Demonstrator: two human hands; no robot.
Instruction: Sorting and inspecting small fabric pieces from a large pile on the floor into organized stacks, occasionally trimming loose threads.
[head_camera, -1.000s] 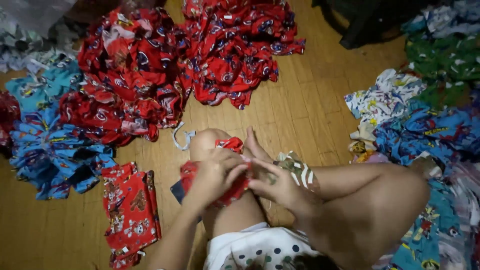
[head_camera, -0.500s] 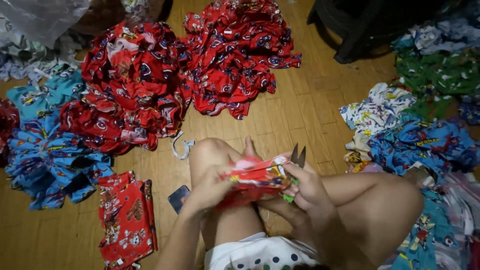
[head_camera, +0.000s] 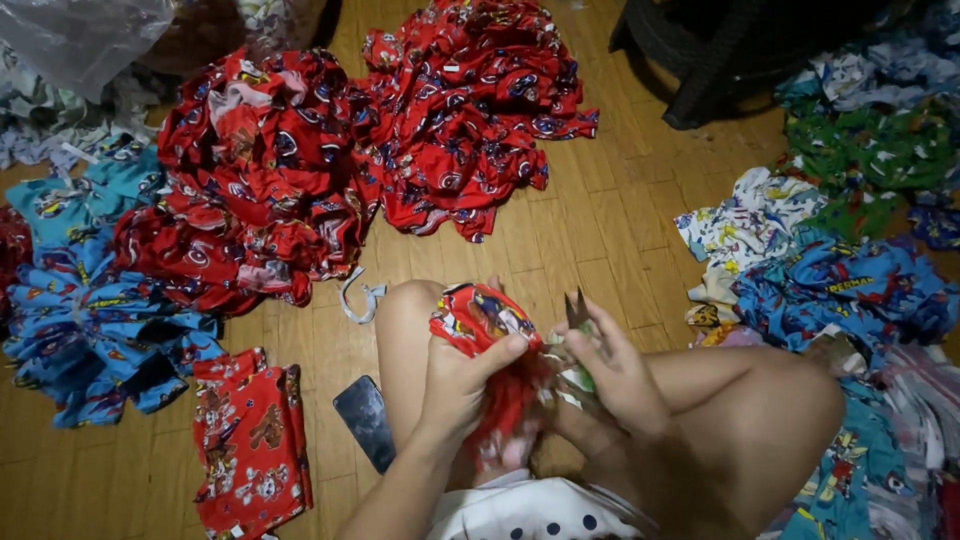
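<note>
I sit on a wooden floor with my knees drawn up. My left hand (head_camera: 462, 388) grips a small red printed garment (head_camera: 482, 318) bunched over my left knee. My right hand (head_camera: 612, 375) holds small scissors (head_camera: 578, 310), blades pointing up, against the garment's right edge. Part of the cloth hangs down between my hands and is blurred.
Two big heaps of red printed cloth (head_camera: 330, 160) lie ahead. Blue printed pieces (head_camera: 90, 320) lie at left, a flat red piece (head_camera: 250, 440) and a dark phone (head_camera: 365, 422) beside my leg. Mixed blue, green and white garments (head_camera: 830, 250) are piled at right. A dark stool (head_camera: 720, 50) stands behind.
Both hands have lifted the red garment off my lap and turned it. The scissors now show upright in my right hand. The view has shifted slightly.
</note>
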